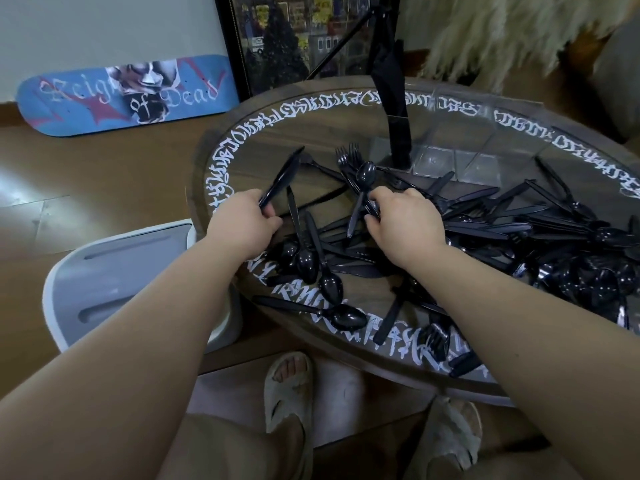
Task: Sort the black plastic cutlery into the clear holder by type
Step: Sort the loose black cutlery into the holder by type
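My left hand (246, 216) pinches light, stiff knives (280, 178) by their handles; my right hand (403, 216), nearer the clear holder (460, 164), grips spoons (364, 181) likewise

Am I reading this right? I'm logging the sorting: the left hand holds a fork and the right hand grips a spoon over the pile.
Not quite. The head view shows the left hand holding a knife, not a fork. The rest stands: the right hand grips a spoon over the pile of black cutlery.
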{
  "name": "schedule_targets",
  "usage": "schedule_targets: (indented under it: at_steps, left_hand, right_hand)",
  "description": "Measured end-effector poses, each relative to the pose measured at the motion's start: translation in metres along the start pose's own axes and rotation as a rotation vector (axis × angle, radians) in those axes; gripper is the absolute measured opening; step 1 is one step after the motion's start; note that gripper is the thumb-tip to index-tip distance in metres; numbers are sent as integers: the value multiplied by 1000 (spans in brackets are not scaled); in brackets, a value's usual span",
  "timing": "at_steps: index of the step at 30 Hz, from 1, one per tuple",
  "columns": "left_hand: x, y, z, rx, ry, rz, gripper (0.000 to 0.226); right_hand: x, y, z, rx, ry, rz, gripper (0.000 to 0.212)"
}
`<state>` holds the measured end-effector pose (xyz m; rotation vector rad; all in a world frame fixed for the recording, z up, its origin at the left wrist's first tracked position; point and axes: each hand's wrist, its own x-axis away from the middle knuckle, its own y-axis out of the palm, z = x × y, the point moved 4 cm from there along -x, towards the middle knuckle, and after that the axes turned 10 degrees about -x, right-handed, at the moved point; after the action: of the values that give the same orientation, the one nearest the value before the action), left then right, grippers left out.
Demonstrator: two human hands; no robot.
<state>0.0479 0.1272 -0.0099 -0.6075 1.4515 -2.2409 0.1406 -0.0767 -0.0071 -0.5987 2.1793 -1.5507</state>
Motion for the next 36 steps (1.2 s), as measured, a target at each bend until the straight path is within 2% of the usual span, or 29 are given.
schedule_targets:
  at_steps: [6, 10, 14, 18, 22, 26, 32, 36]
  left_hand:
    - [4, -17, -2, 182, -18, 141, 5]
    - [8, -14, -4, 206, -40, 101, 5]
    - [13, -10, -6, 199, -62, 60, 3]
    - [14, -10, -9, 201, -52, 51, 6]
    - [14, -7, -7, 186, -33, 35, 8]
    - [16, -5, -5, 177, -21, 8, 8]
    - [18, -7, -6, 186, 3, -5, 8]
    - [21, -5, 1, 200, 41, -48, 8]
  right_hand:
    - [4, -1, 3, -26, 2, 27, 36]
    - [8, -2, -11, -123, -199, 90, 31]
    - [5, 5, -22, -78, -260, -86, 31]
    - [6, 3, -23, -114, -294, -130, 27]
    - [12, 3, -18, -83, -279, -201, 37]
    - [6, 2, -15, 24, -193, -156, 44]
    - [13, -10, -6, -96, -173, 40, 25]
    - [24, -15, 10, -117, -177, -57, 21]
